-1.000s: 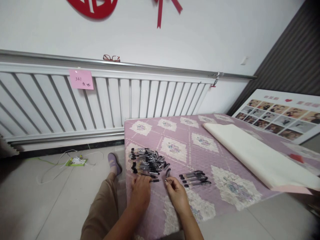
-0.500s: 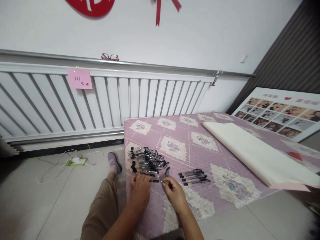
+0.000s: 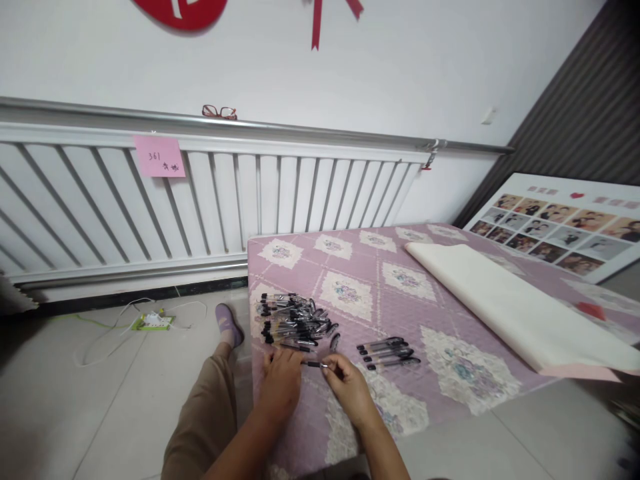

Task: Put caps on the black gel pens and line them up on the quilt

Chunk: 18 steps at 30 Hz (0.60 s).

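My left hand (image 3: 281, 383) is closed around one end of a black pen (image 3: 314, 365), held level just above the purple patterned cloth. The fingertips of my right hand (image 3: 347, 383) pinch a small silvery tip at the pen's other end, and the two parts appear to touch. A loose black pen cap (image 3: 335, 342) lies right behind my right fingertips. Beyond my left hand is a heaped pile of black pens (image 3: 295, 323), with one pen lying along its near edge. To the right of my right hand, several capped pens (image 3: 387, 353) lie side by side.
The purple cloth (image 3: 345, 257) covers a table against a white radiator (image 3: 300, 193). A folded cream sheet (image 3: 490, 300) lies on its right part, before a photo board (image 3: 555, 223). Eyeglasses (image 3: 219, 112) rest on the pipe. A power strip (image 3: 153, 321) with cables is on the floor.
The small gap between the pen and the silvery tip in my right fingers has closed. Both hands have otherwise stayed nearly in place.
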Each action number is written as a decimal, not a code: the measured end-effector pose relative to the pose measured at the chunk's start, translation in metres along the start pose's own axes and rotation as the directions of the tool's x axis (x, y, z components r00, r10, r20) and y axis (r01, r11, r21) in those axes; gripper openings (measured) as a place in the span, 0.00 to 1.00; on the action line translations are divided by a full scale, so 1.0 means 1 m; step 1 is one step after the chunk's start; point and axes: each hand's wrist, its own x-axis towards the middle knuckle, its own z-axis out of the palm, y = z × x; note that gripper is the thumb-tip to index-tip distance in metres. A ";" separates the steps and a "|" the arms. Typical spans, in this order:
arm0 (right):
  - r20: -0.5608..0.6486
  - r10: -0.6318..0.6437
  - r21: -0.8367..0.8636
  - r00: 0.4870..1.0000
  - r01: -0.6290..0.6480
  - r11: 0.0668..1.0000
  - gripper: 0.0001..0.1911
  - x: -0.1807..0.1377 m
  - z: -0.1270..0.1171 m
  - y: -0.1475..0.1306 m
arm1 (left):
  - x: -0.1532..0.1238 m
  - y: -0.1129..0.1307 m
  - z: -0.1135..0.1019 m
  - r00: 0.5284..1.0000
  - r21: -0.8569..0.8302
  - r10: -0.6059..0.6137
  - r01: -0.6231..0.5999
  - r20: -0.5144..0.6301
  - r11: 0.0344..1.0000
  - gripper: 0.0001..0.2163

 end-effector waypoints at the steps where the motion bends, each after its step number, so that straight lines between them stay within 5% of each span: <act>1: 0.003 0.001 -0.001 1.000 -0.001 1.000 0.08 0.000 0.000 0.000 | 0.000 0.000 0.000 1.000 -0.002 0.003 -0.003 0.001 1.000 0.14; 18: 0.030 -0.003 -0.001 1.000 0.003 1.000 0.09 0.000 -0.003 -0.001 | 0.000 -0.003 -0.003 0.998 -0.041 0.054 -0.053 0.028 0.998 0.13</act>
